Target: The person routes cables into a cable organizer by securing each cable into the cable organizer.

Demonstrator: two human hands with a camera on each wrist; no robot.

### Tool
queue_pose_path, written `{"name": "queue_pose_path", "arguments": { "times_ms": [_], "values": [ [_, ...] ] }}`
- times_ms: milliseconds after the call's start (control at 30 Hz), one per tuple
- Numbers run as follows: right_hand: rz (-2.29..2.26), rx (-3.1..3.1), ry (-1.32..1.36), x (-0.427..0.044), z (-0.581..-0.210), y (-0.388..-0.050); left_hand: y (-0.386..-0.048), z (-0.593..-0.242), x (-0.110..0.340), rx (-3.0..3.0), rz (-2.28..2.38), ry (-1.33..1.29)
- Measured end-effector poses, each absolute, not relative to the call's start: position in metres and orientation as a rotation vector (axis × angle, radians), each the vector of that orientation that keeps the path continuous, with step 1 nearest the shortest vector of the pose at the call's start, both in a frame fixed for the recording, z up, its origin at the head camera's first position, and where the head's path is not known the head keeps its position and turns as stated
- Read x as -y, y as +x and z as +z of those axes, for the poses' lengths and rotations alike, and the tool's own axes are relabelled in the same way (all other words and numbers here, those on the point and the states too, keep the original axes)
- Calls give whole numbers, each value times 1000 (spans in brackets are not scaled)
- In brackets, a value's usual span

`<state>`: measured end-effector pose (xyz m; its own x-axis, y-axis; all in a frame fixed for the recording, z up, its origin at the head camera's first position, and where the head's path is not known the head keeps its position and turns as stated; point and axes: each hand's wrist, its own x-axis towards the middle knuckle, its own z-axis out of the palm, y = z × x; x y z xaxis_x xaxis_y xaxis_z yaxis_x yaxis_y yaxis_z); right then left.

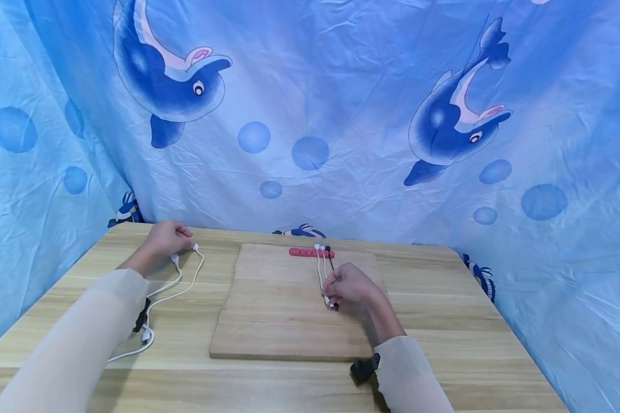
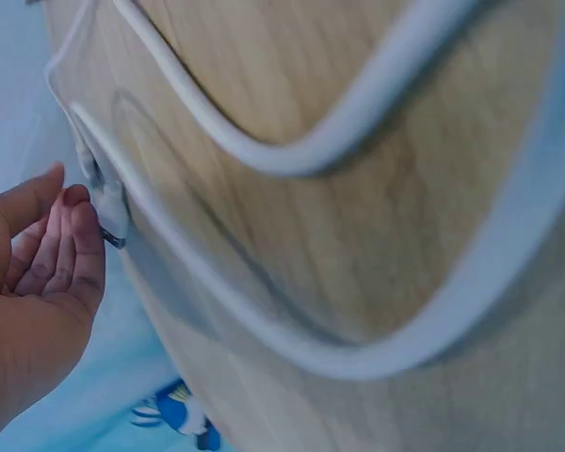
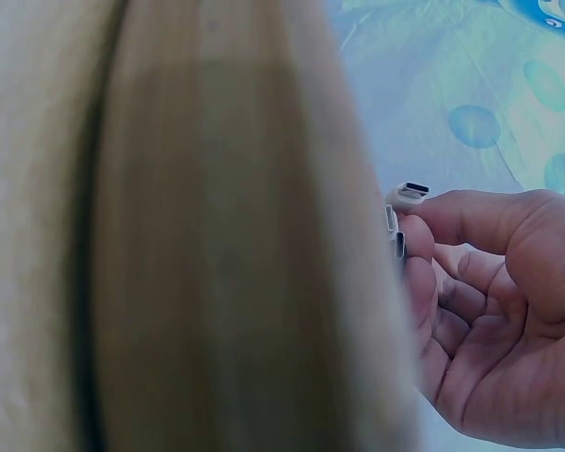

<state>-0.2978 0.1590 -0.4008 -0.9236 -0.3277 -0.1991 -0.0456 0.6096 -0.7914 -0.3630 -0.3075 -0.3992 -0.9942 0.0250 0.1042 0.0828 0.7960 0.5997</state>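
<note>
1. White plug: pinched at fingertips of right grip, narrow; two more plugs just beside them.
2. Red strip: beyond right grip, carrying two light cables and a black one.
3. Board: under right grip, on desk.
4. Left grip: fingers loosely bent, small gap; white cables end just beside fingertips, can't tell if touching.
5. Dolphin curtain: behind both.

Before me, wrinkled blue sheeting, printed with dolphins and round bubbles, enclosed a pale wood-grain table along its far edge and sides.
</note>
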Motion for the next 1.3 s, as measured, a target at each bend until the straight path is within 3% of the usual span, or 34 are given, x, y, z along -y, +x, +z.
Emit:
{"name": "queue_pose_path", "arguments": {
  "times_ms": [967,1300],
  "values": [
    [-1214,-2519,-261,-160,-403,-298,-372,-401,303,3066,-917,-153],
    [-1206,-2524,-243,-160,-403,-298,-372,-389,295,2933,-1116,-232]
  ]
}}
